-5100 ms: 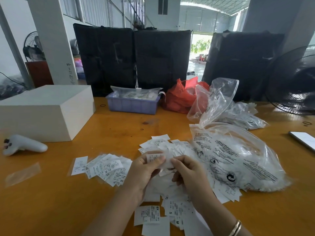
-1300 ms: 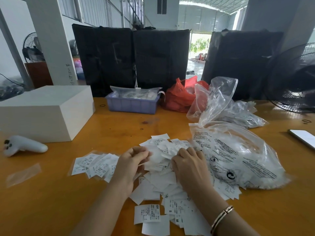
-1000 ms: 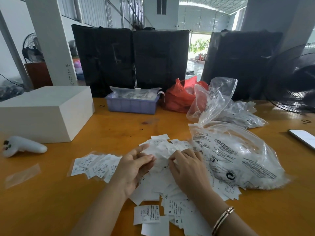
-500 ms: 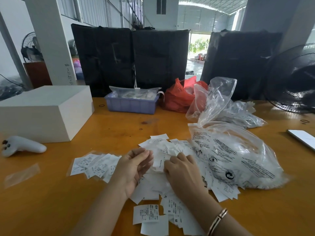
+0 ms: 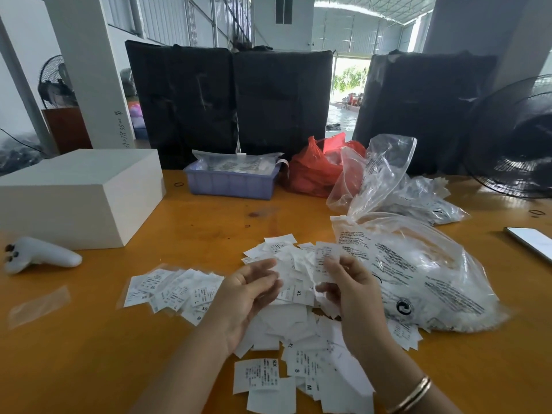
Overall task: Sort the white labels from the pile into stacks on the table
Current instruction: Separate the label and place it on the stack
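An orange wooden tabletop (image 5: 125, 354) fills the foreground. Behind it stand tall black bundles (image 5: 230, 103) and white square pillars (image 5: 86, 70). A black fan (image 5: 519, 138) sits at the right edge, another fan (image 5: 56, 82) far left. Daylight comes through an open doorway (image 5: 346, 85) under a corrugated roof (image 5: 367, 10).

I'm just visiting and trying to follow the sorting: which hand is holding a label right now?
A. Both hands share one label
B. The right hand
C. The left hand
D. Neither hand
B: the right hand pinches a white label upright above the pile of labels, while the left hand hangs beside it with relaxed, empty fingers.
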### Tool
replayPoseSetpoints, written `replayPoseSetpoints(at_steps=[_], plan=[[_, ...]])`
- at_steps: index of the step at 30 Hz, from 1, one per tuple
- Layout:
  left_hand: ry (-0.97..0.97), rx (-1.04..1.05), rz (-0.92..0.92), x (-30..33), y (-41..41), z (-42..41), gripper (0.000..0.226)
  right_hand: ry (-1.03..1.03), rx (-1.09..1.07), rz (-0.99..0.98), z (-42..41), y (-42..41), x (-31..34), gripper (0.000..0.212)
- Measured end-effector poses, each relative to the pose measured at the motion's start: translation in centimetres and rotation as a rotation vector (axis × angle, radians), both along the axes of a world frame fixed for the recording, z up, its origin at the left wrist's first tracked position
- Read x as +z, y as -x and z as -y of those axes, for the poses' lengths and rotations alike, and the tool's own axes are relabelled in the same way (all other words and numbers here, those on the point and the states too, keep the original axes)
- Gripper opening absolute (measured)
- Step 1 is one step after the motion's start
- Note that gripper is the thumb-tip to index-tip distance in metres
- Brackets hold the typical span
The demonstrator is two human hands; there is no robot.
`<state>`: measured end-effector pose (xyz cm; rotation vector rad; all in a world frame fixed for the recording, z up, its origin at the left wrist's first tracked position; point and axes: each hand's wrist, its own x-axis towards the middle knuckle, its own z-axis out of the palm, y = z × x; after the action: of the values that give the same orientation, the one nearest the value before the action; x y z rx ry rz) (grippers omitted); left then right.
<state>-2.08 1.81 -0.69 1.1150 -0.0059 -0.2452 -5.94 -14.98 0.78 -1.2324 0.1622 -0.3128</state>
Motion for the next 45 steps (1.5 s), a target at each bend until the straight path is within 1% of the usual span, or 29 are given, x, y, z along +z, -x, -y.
replayPoseSetpoints(at_steps=[2, 5, 8, 12, 15, 17, 21, 24, 33, 36, 40, 43, 45], plan=[[-0.023, -0.007, 0.047, 0.0, 0.2, 0.3, 0.027, -0.106, 0.036, -0.045, 0.0, 0.1, 0.0, 0.032], [-0.053, -0.034, 0.119, 0.1, 0.5, 0.7, 0.030, -0.132, 0.035, -0.075, -0.1, 0.0, -0.1, 0.030], [-0.068, -0.052, 0.190, 0.3, 0.8, 0.9, 0.033, -0.024, 0.012, -0.053, -0.5, 0.0, -0.3, 0.025], [-0.083, -0.062, 0.241, 0.4, 0.9, 1.1, 0.037, 0.097, 0.011, -0.063, -1.3, 0.3, -0.6, 0.026], [-0.155, -0.023, 0.273, 0.3, 1.0, 1.2, 0.040, 0.163, 0.014, -0.079, -1.7, 0.4, -0.7, 0.032], [-0.221, 0.023, 0.297, 0.2, 1.0, 1.2, 0.042, 0.170, 0.017, -0.067, -1.7, 0.4, -0.7, 0.032], [-0.240, 0.089, 0.327, 0.1, 0.9, 1.0, 0.038, 0.121, 0.021, -0.051, -1.3, 0.2, -0.6, 0.026], [-0.244, 0.082, 0.355, 0.3, 0.9, 0.9, 0.038, 0.163, 0.038, -0.055, -0.9, 0.1, -0.5, 0.025], [-0.448, -0.014, 0.481, 0.1, 1.1, 1.2, 0.038, 0.223, 0.060, -0.050, -1.1, 0.3, -0.2, 0.029], [-0.466, -0.019, 0.474, -0.1, 1.1, 1.3, 0.032, 0.245, 0.061, -0.069, -1.2, 0.3, -0.2, 0.033], [-0.495, 0.038, 0.458, -0.3, 0.9, 1.4, 0.022, 0.259, 0.074, -0.096, -1.2, 0.2, -0.3, 0.032], [-0.503, 0.047, 0.458, -0.3, 0.8, 1.4, 0.016, 0.216, 0.079, -0.107, -1.0, 0.1, -0.4, 0.027], [-0.493, 0.049, 0.452, -0.3, 0.7, 1.2, 0.016, 0.177, 0.089, -0.089, -0.8, 0.0, -0.3, 0.017]])
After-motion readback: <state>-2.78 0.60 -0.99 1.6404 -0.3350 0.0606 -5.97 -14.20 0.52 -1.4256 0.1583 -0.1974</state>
